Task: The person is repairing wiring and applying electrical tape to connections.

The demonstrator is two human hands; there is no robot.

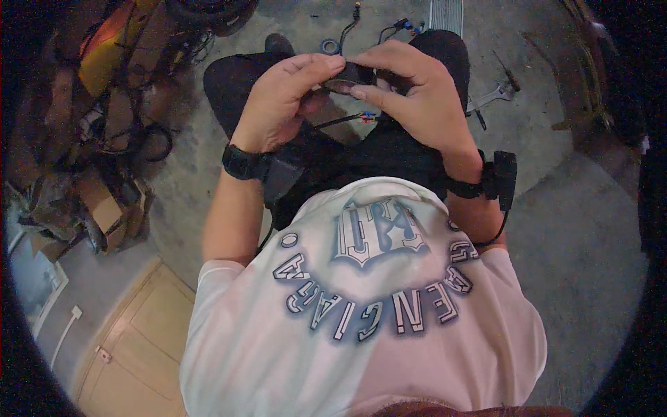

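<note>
Above my lap both hands hold a small dark part with a rounded, shiny metallic lower edge [340, 85]; its exact kind is hard to make out. My left hand [278, 101] is closed, thumb and fingers pinching the part's left side. From the other side my right hand [420, 94] grips it between thumb and fingertips. Just beyond the left fingertips shows a grey ring-shaped piece [330, 46]. Below the hands, a dark cable with a red and blue end [366, 117] lies between my legs.
On the floor at right lie an adjustable wrench [492, 96] and a thin dark tool [505, 68]. Ahead are a cable with blue connectors [403, 28] and a ribbed metal piece [446, 15]. Torn cardboard [104, 208] and clutter fill the left, near a beige door [139, 340].
</note>
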